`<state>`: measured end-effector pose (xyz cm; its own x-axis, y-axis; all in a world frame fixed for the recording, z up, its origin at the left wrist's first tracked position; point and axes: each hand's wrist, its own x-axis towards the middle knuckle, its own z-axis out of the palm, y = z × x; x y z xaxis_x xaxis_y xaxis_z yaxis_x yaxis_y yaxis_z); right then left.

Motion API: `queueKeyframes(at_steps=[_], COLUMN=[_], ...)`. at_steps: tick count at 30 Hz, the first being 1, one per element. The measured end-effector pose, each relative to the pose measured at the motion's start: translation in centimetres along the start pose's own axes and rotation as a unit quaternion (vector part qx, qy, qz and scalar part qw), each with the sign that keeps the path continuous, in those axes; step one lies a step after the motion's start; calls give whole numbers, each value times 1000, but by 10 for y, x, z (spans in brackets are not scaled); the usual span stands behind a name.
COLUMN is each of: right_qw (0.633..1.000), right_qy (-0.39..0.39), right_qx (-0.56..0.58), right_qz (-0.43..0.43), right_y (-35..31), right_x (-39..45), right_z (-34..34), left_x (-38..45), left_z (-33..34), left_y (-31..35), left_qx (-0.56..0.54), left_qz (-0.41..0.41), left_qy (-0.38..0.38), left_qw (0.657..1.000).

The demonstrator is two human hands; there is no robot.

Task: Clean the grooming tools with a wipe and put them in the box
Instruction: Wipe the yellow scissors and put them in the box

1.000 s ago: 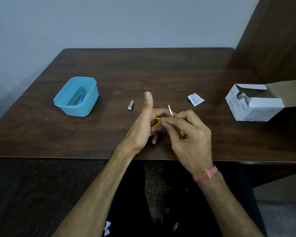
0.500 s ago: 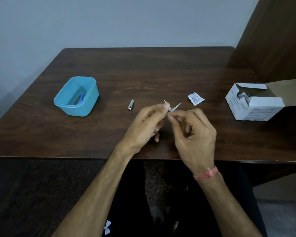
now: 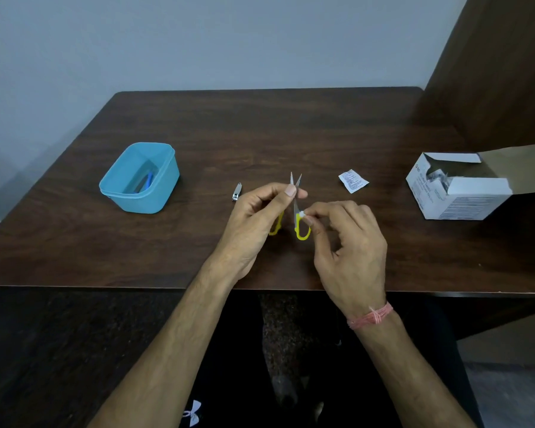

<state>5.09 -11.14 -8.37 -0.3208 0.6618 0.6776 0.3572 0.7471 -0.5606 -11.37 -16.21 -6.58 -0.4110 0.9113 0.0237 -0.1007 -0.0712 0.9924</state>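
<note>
Scissors (image 3: 296, 208) now upright | nail clipper (image 3: 236, 191) (left), sachet (image 3: 352, 181) flank hands

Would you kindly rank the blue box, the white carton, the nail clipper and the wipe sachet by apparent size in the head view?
1. white carton, though its open flap runs off frame
2. blue box, nearly as large, so the top two are close
3. wipe sachet
4. nail clipper, smallest

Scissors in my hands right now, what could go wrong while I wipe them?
The scissors are open with bare tips pointing away, and the left hand pinches near the blades, so a slip might nick a finger. The wipe in the right hand is a small wad, leaving the fingers close to the edge.
</note>
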Motion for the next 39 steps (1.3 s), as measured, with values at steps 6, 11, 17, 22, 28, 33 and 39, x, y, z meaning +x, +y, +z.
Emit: queueKeyframes(at_steps=[6,11,17,22,28,33,39], right_qw=[998,985,982,991,998,992,991], right_qy=[0,-62,-134,-108,-28,-58,-89], right_qx=[11,104,83,23,-61,-63,-57], right_qz=[57,120,107,69,2,-94,-88], right_y=[2,0,11,19,19,5,8], right_x=[11,8,10,23,22,4,6], right_z=[-6,-20,-19,-24,-28,-13,-9], left_x=[0,2,4,2,5,6,7], left_z=[1,1,0,1,-1,0,0], left_y=[0,-3,-5,-2,-4,-8,-10], left_qx=[-2,-7,8,-4,6,16,16], left_qz=[2,8,10,-5,7,19,27], left_qy=[-10,-2,5,-3,-3,6,22], left_qw=[1000,1000,1000,1000,1000,1000,999])
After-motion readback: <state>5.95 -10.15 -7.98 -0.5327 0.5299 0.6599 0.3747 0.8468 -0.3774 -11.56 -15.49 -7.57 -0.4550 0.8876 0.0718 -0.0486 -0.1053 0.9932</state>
